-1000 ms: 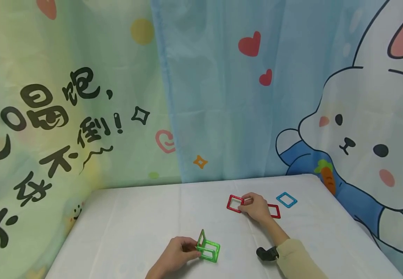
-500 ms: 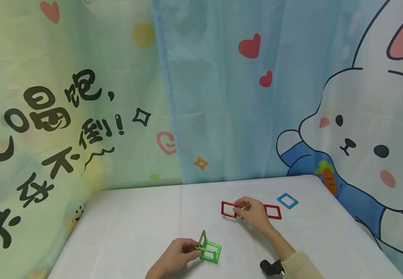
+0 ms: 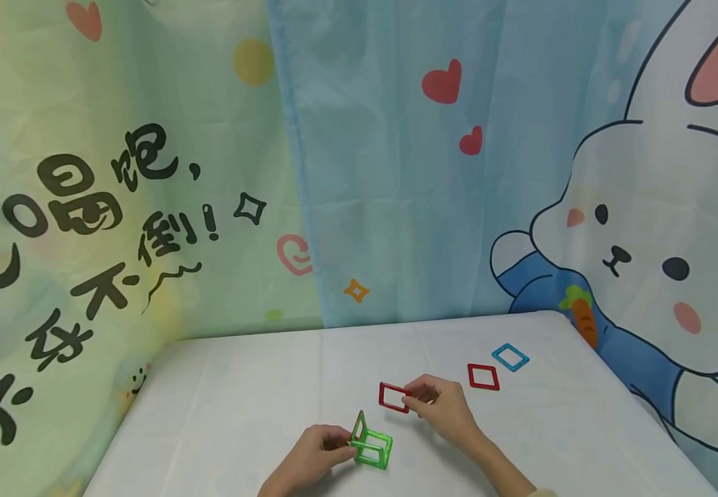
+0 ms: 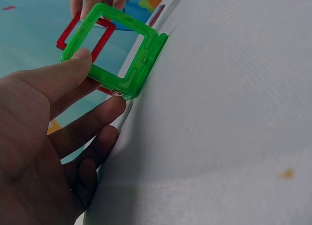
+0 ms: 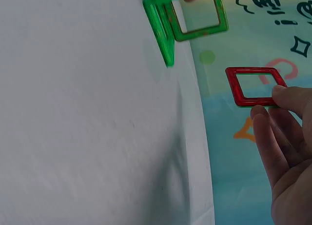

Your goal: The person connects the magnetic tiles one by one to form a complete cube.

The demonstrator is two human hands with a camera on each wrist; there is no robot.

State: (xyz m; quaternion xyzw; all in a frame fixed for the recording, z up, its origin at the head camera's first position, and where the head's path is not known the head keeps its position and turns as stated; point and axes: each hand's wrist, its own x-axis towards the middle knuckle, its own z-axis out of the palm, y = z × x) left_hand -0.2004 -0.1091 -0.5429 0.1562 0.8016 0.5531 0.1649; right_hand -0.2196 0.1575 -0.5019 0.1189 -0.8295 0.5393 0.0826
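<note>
White cloth [image 3: 241, 393] supports the green frame assembly [image 4: 141, 64]; I see the left hand [image 3: 317, 452] pinching it, presumably for steadiness, the right hand [image 3: 449, 414] edge-pinching a red square frame [image 5: 235, 88].

Looks like a curtained-off play corner; not identifiable as home or studio. Backed at far and left by printed cloth [image 3: 371, 172], with a cartoon rabbit [image 3: 632, 231] at right, red hearts [image 3: 442, 83] far and black lettering [image 3: 99, 279] at left. Furnished with a white-covered table [image 3: 241, 386] bearing toy-like square frames [image 4: 143, 59].
</note>
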